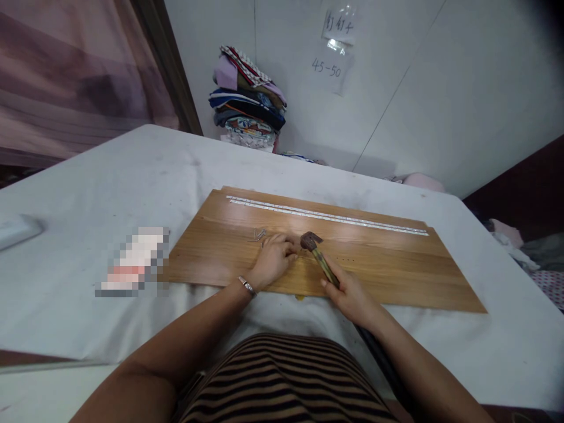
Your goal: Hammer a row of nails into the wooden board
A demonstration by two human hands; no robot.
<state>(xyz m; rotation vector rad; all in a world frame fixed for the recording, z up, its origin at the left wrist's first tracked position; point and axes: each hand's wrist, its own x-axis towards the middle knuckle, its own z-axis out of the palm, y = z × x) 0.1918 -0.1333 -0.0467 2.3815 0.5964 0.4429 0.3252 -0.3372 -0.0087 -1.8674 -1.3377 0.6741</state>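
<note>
My right hand point(352, 294) grips a hammer point(325, 267) by its worn yellowish handle; a dark grip runs on below the wrist. The rusty claw head is low over the wooden board point(405, 276), just right of my left fingertips. My left hand point(277, 255) rests on the board with its fingers curled and pinched together. Whatever is between those fingertips is too small to make out. Several loose nails point(258, 236) lie behind the left hand. To the right of the hammer, a short row of small dark dots point(346, 259) marks the wood.
Two pale measuring strips point(328, 216) run along the board's far side. The board lies on a white-covered table point(145, 170). A blurred-out flat object point(134, 261) is at the left. Folded clothes point(249, 100) are stacked by the wall, which bears handwritten paper signs point(328, 70).
</note>
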